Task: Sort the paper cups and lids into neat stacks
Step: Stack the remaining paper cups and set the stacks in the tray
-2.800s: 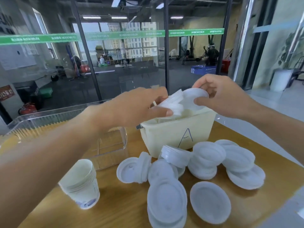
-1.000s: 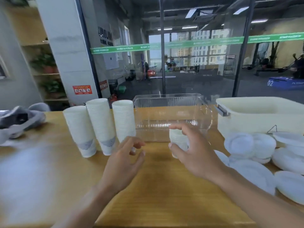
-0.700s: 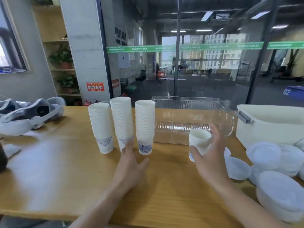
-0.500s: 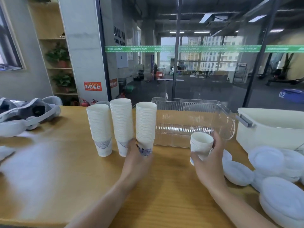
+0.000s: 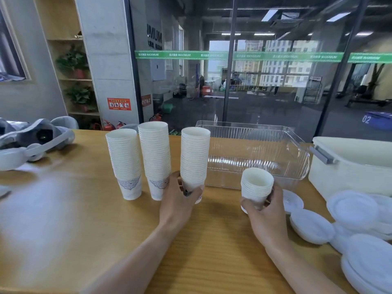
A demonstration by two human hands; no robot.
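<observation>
Lying at the far left of the wooden table [image 5: 63,219] is a grey headset [image 5: 31,139], well apart from the cups. Next come three tall stacks of white paper cups standing upright in a row: the left stack [image 5: 125,162], the middle stack [image 5: 154,158], which is the tallest, and the right stack [image 5: 194,155]. The left and middle stacks stand just beside each other, and a small gap separates the middle one from the right one. The person's left hand [image 5: 180,202] grips the bottom of the right stack, fingers and thumb curled round the lowest cup, so that nearly the whole stack rises above the hand. Whether that stack's base touches the table cannot be told. Behind and to the right sits a clear plastic bin [image 5: 254,153] with ribbed walls. In front of it, the right hand [image 5: 265,211] holds a short stack of cups [image 5: 256,185] by its base, fingers wrapped round the lower part, the open rims facing up above the hand. This short stack is near the right tall stack and lower than it. Further right lie loose white lids [image 5: 314,225] spread and overlapping on the table, some piled on one another, just beside the right hand. Behind the lids stands a cream tub [image 5: 350,168] with a grey handle.
</observation>
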